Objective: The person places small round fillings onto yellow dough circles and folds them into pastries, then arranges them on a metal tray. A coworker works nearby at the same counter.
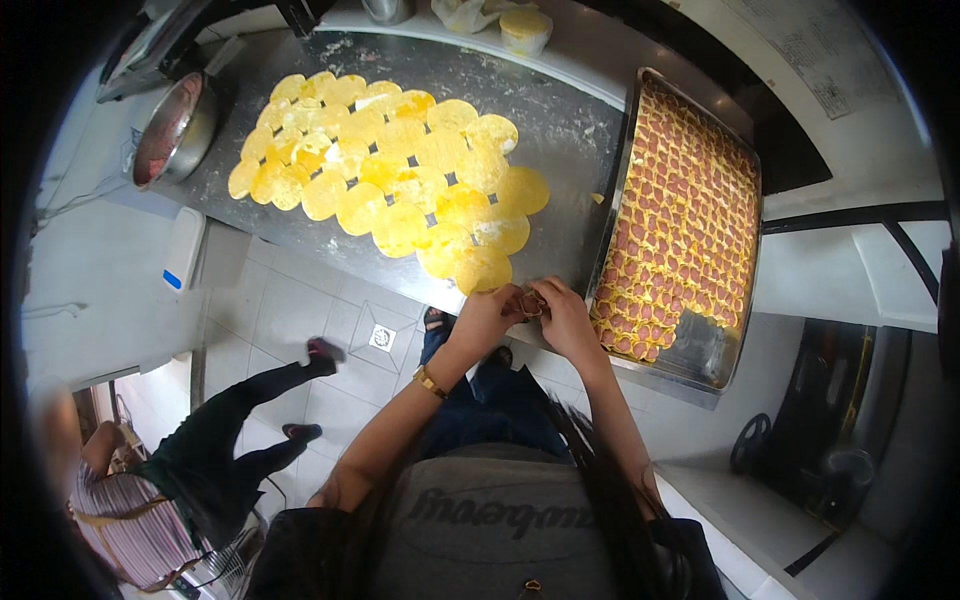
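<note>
Both my hands meet at the near edge of the dark worktop, fingers closed around one small dumpling (531, 304) with a yellow wrapper and reddish filling. My left hand (490, 312) pinches it from the left; my right hand (563, 315) grips its right side. Just beyond my left hand, round yellow dough wrappers (400, 172) lie in overlapping rows, some dusted with flour. To the right of my hands a large metal tray (722, 366) holds rows of open-topped dumplings (680, 210) with pinkish-red filling. Its near right corner shows bare metal.
A steel bowl (196, 140) of reddish filling stands at the worktop's left end. At the back are a lidded tub (525, 32) and a plastic bag (465, 14). Another person (150, 500) is at the lower left, legs stretched over the tiled floor (290, 310).
</note>
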A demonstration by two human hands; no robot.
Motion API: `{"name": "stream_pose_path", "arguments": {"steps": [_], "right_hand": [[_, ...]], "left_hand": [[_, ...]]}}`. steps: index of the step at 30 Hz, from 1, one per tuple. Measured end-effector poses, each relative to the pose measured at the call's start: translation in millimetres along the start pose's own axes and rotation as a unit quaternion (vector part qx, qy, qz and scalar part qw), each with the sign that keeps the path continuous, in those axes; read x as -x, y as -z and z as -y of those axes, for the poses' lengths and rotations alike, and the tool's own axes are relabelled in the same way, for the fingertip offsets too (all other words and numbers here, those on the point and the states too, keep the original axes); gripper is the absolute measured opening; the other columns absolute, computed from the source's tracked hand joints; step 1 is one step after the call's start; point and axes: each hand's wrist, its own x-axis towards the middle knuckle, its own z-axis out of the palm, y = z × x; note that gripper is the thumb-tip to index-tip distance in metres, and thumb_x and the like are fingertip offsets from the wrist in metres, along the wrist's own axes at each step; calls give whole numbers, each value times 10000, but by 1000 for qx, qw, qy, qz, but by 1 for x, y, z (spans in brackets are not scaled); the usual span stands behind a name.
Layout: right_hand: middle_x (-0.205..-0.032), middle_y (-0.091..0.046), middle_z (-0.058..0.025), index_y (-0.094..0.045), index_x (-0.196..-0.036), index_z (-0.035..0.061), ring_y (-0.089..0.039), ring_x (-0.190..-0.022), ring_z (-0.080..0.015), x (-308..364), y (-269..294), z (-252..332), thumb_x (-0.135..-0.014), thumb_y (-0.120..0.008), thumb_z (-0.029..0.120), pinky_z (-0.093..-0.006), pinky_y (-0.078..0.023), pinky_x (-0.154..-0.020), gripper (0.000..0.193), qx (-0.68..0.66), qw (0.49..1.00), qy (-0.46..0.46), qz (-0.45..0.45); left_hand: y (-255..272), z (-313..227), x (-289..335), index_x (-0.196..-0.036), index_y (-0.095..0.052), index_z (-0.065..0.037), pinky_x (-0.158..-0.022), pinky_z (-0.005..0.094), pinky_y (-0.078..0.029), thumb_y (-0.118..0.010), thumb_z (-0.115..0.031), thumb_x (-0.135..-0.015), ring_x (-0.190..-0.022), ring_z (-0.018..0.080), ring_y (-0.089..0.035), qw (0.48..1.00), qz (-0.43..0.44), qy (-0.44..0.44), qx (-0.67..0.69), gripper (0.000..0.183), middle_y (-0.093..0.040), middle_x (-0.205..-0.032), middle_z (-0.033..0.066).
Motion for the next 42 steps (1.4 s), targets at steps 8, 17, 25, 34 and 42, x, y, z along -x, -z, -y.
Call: {"name": "stream_pose_path", "arguments": {"steps": [8,17,25,34,42], "right_hand": [[-1055,-542,-156,-558,-1088,-3,-546,-1002,-342,2,3,-7,-681,-552,-105,-412,-454,-868,420,49,998,1,31],[-1068,-563,-131,-595,-1069,25,-571,-965,-344,2,6,-1,-681,-609,-79,-397,-473,-832,402,90,991,-88,47],[-1141,-548,-189,-582,-1085,17,-535,-1053,-394,5,16,-7,-737,-607,-9,-423,-440,-891,350,92,993,-4,77],[-1017,-531,-189,-584,-1066,43,-536,-919,-402,-5,-3,-51,-690,-614,24,-447,-451,-794,378,124,971,168,116],[-1060,-584,-219,-634,-987,14,-570,-969,-355,1,15,-6,-910,-509,246,-403,-477,-826,275,110,973,176,103]], "left_hand": [[-3,-7,-1,-924,-590,-43,-653,400,-505,-684,-112,-758,-756,311,-630,996,-6,5,-84,203,-621,-818,108],[-19,-1,0,-1010,-554,-59,-701,413,-512,-635,-93,-778,-837,341,-607,999,-31,16,-42,249,-582,-934,144],[-43,23,13,-1024,-541,-54,-723,403,-508,-592,-101,-795,-890,337,-602,995,-81,-13,-61,239,-578,-951,142],[28,-35,37,-1141,-514,-68,-723,448,-487,-639,-73,-757,-878,371,-605,988,-85,114,-64,404,-558,-1050,151],[119,-57,125,-1213,-453,-87,-733,350,-507,-550,-19,-785,-803,245,-619,898,-408,137,-94,443,-508,-1099,145]]}}
